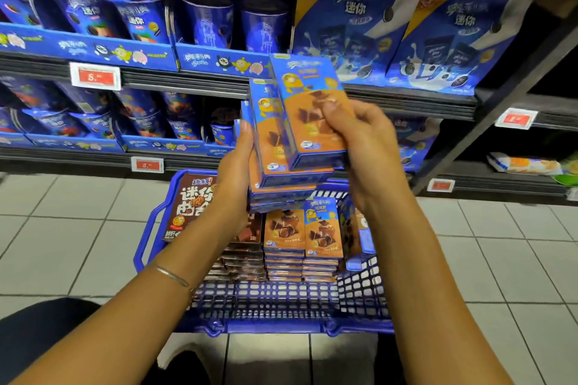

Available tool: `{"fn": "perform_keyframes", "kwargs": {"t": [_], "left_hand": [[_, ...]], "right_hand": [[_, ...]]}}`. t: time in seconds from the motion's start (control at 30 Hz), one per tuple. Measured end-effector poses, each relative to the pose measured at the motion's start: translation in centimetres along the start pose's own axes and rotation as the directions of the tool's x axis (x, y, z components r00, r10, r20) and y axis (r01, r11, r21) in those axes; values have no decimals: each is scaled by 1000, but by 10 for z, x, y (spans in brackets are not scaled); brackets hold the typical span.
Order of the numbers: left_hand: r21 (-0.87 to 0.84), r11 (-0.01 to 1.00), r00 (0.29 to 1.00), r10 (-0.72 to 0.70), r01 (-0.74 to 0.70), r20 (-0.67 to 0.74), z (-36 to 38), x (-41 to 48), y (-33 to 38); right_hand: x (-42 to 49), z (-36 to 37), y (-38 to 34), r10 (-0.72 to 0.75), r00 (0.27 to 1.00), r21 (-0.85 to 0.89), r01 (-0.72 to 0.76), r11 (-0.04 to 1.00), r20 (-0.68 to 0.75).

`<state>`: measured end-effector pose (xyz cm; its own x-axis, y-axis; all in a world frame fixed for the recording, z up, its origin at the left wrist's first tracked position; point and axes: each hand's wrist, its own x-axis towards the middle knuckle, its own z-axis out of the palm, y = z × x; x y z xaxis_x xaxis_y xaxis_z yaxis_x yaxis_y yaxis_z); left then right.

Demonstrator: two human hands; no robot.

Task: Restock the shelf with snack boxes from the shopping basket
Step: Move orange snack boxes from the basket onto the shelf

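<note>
Resting at six o'clock, the basket (281, 300) holds rows of boxes (300, 234). Above it the left hand (234, 178) grips a stack (281, 194) from nine o'clock; the right hand (366, 141) pinches the top box (309, 94). At twelve o'clock stands the shelf (187, 81).

The pale tiled floor (78, 228) carried a blue shopping basket (281, 327), set just before the dark shelf (187, 84) and holding stacked orange-and-blue snack boxes (300, 231) beside brown boxes (190, 206). On the shelf's upper board stood blue display trays (93, 47) of cups, with large blue pouches (353, 25) to their right. The board below bore more trays.
</note>
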<state>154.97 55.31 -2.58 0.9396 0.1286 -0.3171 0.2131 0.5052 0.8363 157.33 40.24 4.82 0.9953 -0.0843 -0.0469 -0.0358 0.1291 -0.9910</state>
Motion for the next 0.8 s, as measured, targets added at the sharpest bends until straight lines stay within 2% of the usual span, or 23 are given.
{"fn": "perform_keyframes", "kwargs": {"t": [0.2, 0.4, 0.57, 0.8], "left_hand": [[-10, 1000, 999, 16, -16, -45, -41, 18, 6], [-14, 1000, 994, -15, 14, -107, -43, -3, 65], [28, 999, 997, -26, 28, -78, -11, -50, 181], [-42, 998, 998, 43, -44, -37, 69, -140, 412]], "right_hand": [[14, 33, 18, 160, 969, -68, -149, 986, 191], [17, 66, -26, 269, 937, -64, -261, 963, 224], [6, 98, -150, 342, 879, -56, -344, 937, 331], [-11, 172, -413, 313, 837, -113, -295, 949, 449]]}}
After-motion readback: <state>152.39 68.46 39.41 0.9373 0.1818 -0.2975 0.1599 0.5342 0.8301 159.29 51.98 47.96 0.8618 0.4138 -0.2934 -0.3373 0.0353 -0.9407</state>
